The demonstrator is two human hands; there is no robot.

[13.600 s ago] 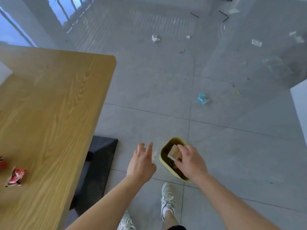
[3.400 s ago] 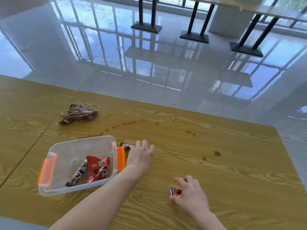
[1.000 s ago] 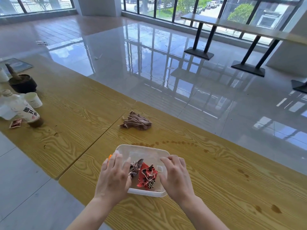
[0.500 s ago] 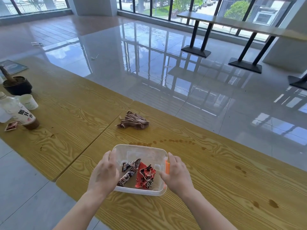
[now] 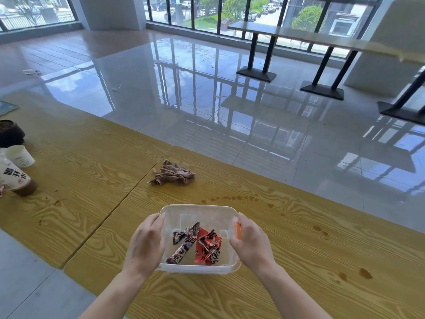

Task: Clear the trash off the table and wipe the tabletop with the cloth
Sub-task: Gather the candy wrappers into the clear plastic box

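A white paper cup [image 5: 20,155] is seen lying tipped at the far left, beside a dark bowl [image 5: 10,133]. Just nearer, a labelled bottle [image 5: 13,178] (brown liquid at its bottom) is cut off by the frame edge. Black-legged tables [image 5: 299,36] are ranged along the windows [image 5: 207,12], which the glossy floor [image 5: 207,100] mirrors.

The scene is seen from one head-worn wide-angle camera, aimed forward and down. A wooden table [image 5: 299,226] fills the near foreground, close below; glossy floor [image 5: 207,88] and windows [image 5: 207,10] are taken in far beyond.
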